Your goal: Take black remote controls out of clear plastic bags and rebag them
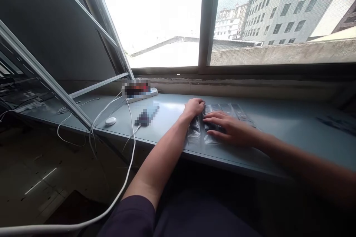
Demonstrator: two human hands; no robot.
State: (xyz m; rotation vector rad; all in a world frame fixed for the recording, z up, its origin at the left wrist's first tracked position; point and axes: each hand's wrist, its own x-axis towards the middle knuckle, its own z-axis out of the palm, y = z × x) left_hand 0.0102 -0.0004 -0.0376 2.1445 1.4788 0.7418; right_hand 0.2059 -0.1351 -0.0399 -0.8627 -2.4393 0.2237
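Note:
Several clear plastic packets with dark contents (222, 113) lie side by side on the grey window ledge (278, 133). My left hand (194, 107) rests at their left edge, fingers curled down onto a packet. My right hand (230, 127) lies flat over the packets with its fingers stretched out to the left, pressing on them.
A white power strip (139, 94) sits at the back of the ledge by the window. A phone (146, 116) lies near it on a white cable (130, 148) that hangs off the front edge. A small white puck (110, 120) and metal frame bars (50, 81) stand at the left.

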